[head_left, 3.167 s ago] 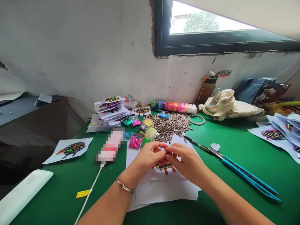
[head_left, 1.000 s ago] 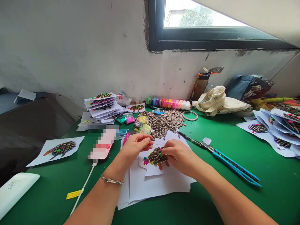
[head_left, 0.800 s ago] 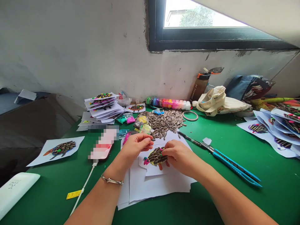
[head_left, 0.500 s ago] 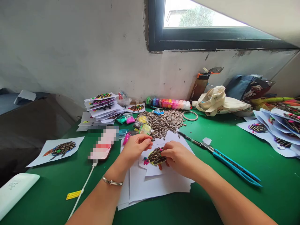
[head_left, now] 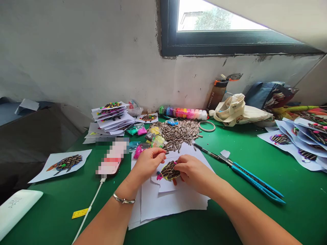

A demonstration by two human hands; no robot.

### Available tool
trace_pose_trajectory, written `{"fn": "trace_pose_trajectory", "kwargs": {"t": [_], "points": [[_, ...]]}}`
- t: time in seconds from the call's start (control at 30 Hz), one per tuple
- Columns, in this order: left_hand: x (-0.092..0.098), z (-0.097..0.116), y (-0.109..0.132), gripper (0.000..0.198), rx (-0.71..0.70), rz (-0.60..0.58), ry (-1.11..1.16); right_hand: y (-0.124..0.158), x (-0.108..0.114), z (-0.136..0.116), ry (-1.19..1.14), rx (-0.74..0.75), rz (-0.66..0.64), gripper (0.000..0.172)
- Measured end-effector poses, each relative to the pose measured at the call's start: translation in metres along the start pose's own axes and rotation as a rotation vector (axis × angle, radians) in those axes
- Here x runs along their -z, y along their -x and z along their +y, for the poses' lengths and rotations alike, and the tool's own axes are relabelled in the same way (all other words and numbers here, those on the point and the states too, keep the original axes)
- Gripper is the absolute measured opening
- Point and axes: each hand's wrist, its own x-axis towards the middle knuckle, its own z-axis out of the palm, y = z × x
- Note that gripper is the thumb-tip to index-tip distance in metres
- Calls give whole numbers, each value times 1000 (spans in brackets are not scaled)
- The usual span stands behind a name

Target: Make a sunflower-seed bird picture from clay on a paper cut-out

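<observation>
On a torn piece of white paper (head_left: pixel 170 188) is a bird figure (head_left: pixel 170 170) made of striped sunflower seeds over yellow-green clay, with a pink and blue head and an orange foot. My left hand (head_left: pixel 149 163) hovers over its upper left, thumb and forefinger pinched on what looks like a single sunflower seed. My right hand (head_left: pixel 192 170) is closed at the bird's right end, fingertips down on its edge beside small pink spots. Whatever those fingers pinch is hidden. Larger white sheets (head_left: pixel 173 207) lie beneath the torn piece.
Behind my hands spreads a heap of sunflower seeds (head_left: pixel 182 131), with clay packets (head_left: pixel 141 129) to its left. Blue tweezers (head_left: pixel 258 182) and a black pen (head_left: pixel 208 151) lie to the right. Finished pictures are stacked left (head_left: pixel 113 119) and right (head_left: pixel 304 143). A cabled phone (head_left: pixel 112 158) sits left.
Both hands stay almost in place over the bird. My right fingers have shifted very slightly at its right end, and the whole view has moved a little.
</observation>
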Motion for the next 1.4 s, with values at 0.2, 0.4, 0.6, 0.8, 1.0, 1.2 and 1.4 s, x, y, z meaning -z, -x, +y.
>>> {"fn": "trace_pose_trajectory", "kwargs": {"t": [0.2, 0.4, 0.6, 0.8, 1.0, 1.2, 1.4], "points": [[-2, -5, 0, 27, -51, 9, -211, -3, 2, -6, 50, -42, -32, 27], [-5, -6, 1, 27, -137, -47, -390, -4, 5, -11, 90, -51, -45, 23], [-7, -8, 2, 29, -139, -109, -429, -4, 6, -12, 123, -50, -27, 22], [-8, -8, 4, 28, -163, -177, -458, -4, 3, -9, 99, -28, -1, 24], [-8, 0, 7, 25, -225, -239, -551, -4, 4, -9, 26, -22, -24, 29], [-10, 4, 9, 24, -276, -272, -642, -3, -1, -6, 21, 0, -2, 28], [-10, 1, 9, 26, -312, -272, -670, -4, -5, -3, 74, -21, 17, 26]]}}
